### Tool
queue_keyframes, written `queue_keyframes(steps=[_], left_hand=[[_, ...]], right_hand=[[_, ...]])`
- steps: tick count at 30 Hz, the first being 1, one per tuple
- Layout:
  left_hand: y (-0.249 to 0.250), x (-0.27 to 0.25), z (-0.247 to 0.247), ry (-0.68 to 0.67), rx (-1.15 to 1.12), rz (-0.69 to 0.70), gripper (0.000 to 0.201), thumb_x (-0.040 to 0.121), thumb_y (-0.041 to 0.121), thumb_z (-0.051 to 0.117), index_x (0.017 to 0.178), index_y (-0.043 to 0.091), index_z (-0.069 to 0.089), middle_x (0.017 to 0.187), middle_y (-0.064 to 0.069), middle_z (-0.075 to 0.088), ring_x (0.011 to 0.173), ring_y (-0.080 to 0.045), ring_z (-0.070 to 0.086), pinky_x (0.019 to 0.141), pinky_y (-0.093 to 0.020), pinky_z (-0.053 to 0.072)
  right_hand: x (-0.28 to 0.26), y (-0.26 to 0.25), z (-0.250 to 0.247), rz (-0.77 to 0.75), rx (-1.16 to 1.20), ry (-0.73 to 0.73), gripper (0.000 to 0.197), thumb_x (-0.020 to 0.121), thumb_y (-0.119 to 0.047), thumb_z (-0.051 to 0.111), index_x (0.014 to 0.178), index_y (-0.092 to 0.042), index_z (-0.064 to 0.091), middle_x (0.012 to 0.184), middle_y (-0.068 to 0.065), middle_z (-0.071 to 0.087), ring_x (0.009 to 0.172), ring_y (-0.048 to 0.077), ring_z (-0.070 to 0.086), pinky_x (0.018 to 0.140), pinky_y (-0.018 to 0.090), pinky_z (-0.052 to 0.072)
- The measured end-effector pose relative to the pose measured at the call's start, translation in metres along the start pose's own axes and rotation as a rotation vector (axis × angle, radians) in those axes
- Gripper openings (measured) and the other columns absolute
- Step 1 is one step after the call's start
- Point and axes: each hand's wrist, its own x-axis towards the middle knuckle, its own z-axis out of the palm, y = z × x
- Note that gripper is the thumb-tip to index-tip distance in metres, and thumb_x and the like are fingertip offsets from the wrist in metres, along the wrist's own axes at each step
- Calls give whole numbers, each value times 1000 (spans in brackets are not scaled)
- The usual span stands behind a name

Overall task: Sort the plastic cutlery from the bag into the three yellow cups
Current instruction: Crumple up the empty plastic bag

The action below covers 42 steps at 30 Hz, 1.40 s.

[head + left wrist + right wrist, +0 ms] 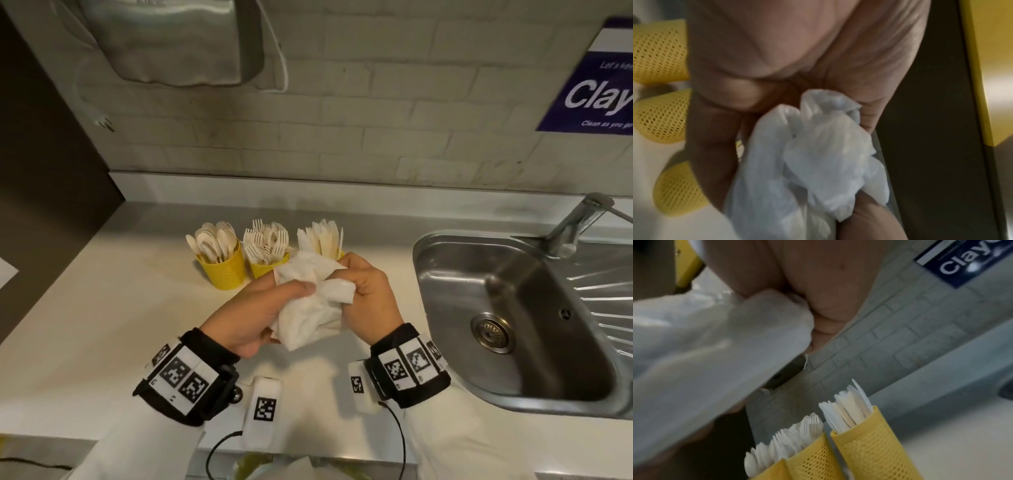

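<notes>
Both hands hold a crumpled white plastic bag [310, 301] above the counter, just in front of the cups. My left hand [260, 308] grips its left side with the thumb on top. My right hand [363, 294] clutches the right side, fingers curled into the folds. Three yellow mesh cups stand in a row behind: the left cup [224, 269] holds spoons [212, 240], the middle cup [263, 267] holds forks [267, 240], and the right cup [873, 446], mostly hidden in the head view, holds knives [322, 236]. The bag [807, 154] fills the left wrist view.
A steel sink [513, 318] with a tap [575, 222] lies to the right of the hands. The white counter [102, 325] ends at a dark panel on the left. A tiled wall with a blue sign [596, 85] rises behind.
</notes>
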Motion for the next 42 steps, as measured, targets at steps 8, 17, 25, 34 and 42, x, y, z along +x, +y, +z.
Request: queue_keyframes(steps=[8, 17, 25, 34, 42], left_hand=[[4, 0, -5, 100, -30, 211, 52, 89, 8, 72, 139, 10, 59, 133, -13, 69, 123, -31, 66, 101, -47, 55], [-3, 4, -3, 299, 4, 164, 33, 95, 6, 67, 123, 23, 64, 108, -1, 77, 86, -17, 71, 55, -27, 54], [-13, 1, 12, 549, 897, 484, 18, 91, 23, 67, 97, 28, 51, 82, 10, 64, 75, -8, 61, 57, -23, 40], [-5, -5, -8, 255, 862, 617, 35, 78, 48, 66, 110, 34, 73, 103, 3, 52, 90, -10, 56, 81, -19, 49], [1, -7, 3, 63, 171, 146, 30, 104, 14, 55, 134, 20, 57, 83, -17, 68, 49, -18, 56, 43, -27, 47]], right_hand=[[-1, -22, -17, 503, 712, -349, 79, 76, -44, 81, 145, -20, 50, 132, 15, 66, 113, 38, 67, 89, 53, 58], [-1, -24, 2, 364, 333, 8, 20, 95, 0, 57, 112, -7, 66, 63, 17, 61, 42, 25, 48, 41, 25, 35], [1, -38, 24, 447, 246, -168, 20, 94, -18, 48, 96, -7, 65, 58, 12, 61, 46, 27, 57, 46, 30, 40], [1, -26, 9, 387, 332, -130, 33, 109, -29, 47, 107, 0, 64, 70, 12, 54, 52, 16, 44, 47, 25, 33], [9, -28, 5, 420, 487, -209, 54, 85, -24, 71, 135, -24, 50, 114, 11, 71, 96, 41, 68, 67, 44, 52]])
